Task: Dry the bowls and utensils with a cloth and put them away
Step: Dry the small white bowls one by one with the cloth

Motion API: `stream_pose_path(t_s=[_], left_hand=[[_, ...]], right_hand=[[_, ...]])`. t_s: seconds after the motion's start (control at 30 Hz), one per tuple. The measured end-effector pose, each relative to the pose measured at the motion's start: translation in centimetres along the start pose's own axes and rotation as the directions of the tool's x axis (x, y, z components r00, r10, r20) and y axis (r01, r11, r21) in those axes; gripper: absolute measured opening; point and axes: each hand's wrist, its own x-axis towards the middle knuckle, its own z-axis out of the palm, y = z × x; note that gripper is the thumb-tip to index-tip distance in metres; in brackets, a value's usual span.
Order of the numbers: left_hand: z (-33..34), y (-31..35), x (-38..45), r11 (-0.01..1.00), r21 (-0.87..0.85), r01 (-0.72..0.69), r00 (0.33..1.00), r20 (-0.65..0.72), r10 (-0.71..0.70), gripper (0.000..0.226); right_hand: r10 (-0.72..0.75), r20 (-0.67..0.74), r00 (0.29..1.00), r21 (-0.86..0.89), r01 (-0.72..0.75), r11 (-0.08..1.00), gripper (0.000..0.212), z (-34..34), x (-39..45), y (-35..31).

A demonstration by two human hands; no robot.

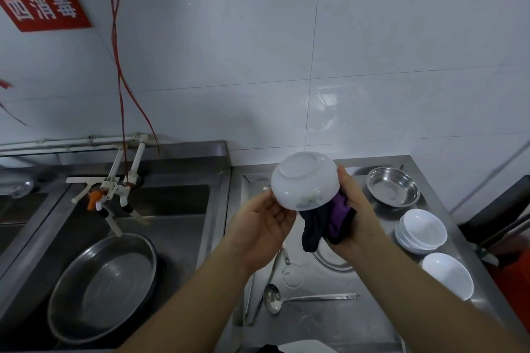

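A white bowl (305, 180) is held upside down above the steel counter (321, 324), its base facing me. My left hand (266, 226) supports its lower left rim with fingers spread. My right hand (354, 209) grips a dark and purple cloth (329, 223) against the bowl's right side and underside. On the counter lie a steel ladle (286, 299) and other utensils (282, 258) beneath my left arm.
To the right stand a stack of white bowls (420, 231), a single white bowl (447, 275) and a steel bowl (393, 189). A steel plate (329, 262) lies under my right wrist. The sink on the left holds a large steel basin (100, 286) under taps (114, 189).
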Motion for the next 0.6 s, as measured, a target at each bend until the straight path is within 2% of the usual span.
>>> stream_pose_path(t_s=[0.17, 0.23, 0.3, 0.33, 0.4, 0.47, 0.53, 0.6], left_hand=[[1.4, 1.6, 0.0, 0.986, -0.138, -0.092, 0.996, -0.006, 0.092, 0.041], [1.6, 2.3, 0.2, 0.988, -0.099, -0.120, 0.992, -0.047, 0.116, 0.038], [1.4, 2.9, 0.4, 0.987, -0.010, -0.160, 0.983, -0.093, 0.158, 0.033], [1.3, 3.1, 0.4, 0.983, 0.048, -0.179, 0.977, -0.109, 0.183, 0.028], [1.3, 3.2, 0.1, 0.963, 0.186, -0.193, 0.966, -0.137, 0.220, 0.021], [1.5, 2.9, 0.0, 0.922, 0.346, -0.176, 0.960, -0.148, 0.239, 0.019], [1.9, 2.2, -0.2, 0.866, 0.475, -0.156, 0.968, -0.101, 0.229, 0.017], [2.5, 1.7, -0.4, 0.842, 0.519, -0.149, 0.984, -0.008, 0.178, 0.019]], right_hand=[[0.148, -0.079, 0.986, -0.116, -0.156, 0.981, 0.066, -0.4, 0.5, 1.1], [0.221, -0.160, 0.962, -0.232, -0.254, 0.939, 0.059, -0.8, 0.6, 1.4], [0.199, -0.291, 0.936, -0.293, -0.286, 0.912, 0.051, -1.2, 0.6, 1.3], [0.144, -0.334, 0.931, -0.290, -0.247, 0.925, 0.046, -1.2, 0.7, 1.0], [-0.034, -0.356, 0.934, -0.277, -0.070, 0.958, 0.033, -0.6, 0.7, -0.1], [-0.239, -0.286, 0.928, -0.364, 0.126, 0.923, 0.020, 0.7, 0.6, -1.6], [-0.418, -0.092, 0.904, -0.523, 0.313, 0.792, 0.020, 2.2, 0.1, -2.8], [-0.494, 0.183, 0.850, -0.688, 0.469, 0.554, 0.029, 3.5, -0.9, -3.4]])
